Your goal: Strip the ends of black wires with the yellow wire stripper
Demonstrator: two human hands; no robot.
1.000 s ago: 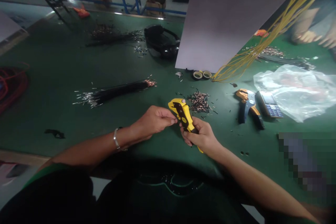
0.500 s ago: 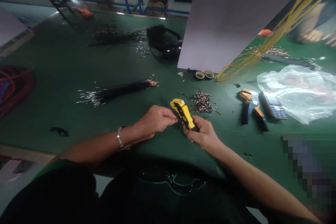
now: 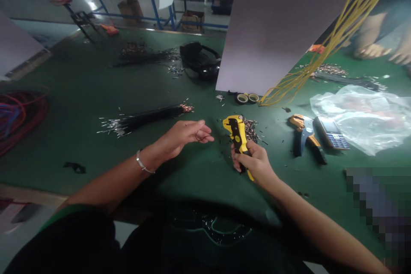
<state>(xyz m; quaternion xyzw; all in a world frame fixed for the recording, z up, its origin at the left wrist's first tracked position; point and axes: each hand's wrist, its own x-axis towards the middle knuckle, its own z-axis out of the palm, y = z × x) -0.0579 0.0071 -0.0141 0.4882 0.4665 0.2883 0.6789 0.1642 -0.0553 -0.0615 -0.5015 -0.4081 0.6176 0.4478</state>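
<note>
Left fingers held a thin dark wire; at three o'clock, right fingers gripped a yellow-and-black pistol-shaped stripper, tilted toward eleven.

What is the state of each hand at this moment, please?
Left hand: loosely holding what looks like a thin dark wire.
Right hand: closed around the yellow-and-black tool.

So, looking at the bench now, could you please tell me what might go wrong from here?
The thin dark wire at the left hand might slip, as the fingers look loosely spread; how firmly it is held is unclear.

The yellow tool in the right hand is close to the pile of clippings, which it could scatter.

The black wire bundle lies near the left hand and could get knocked out of line.
</note>
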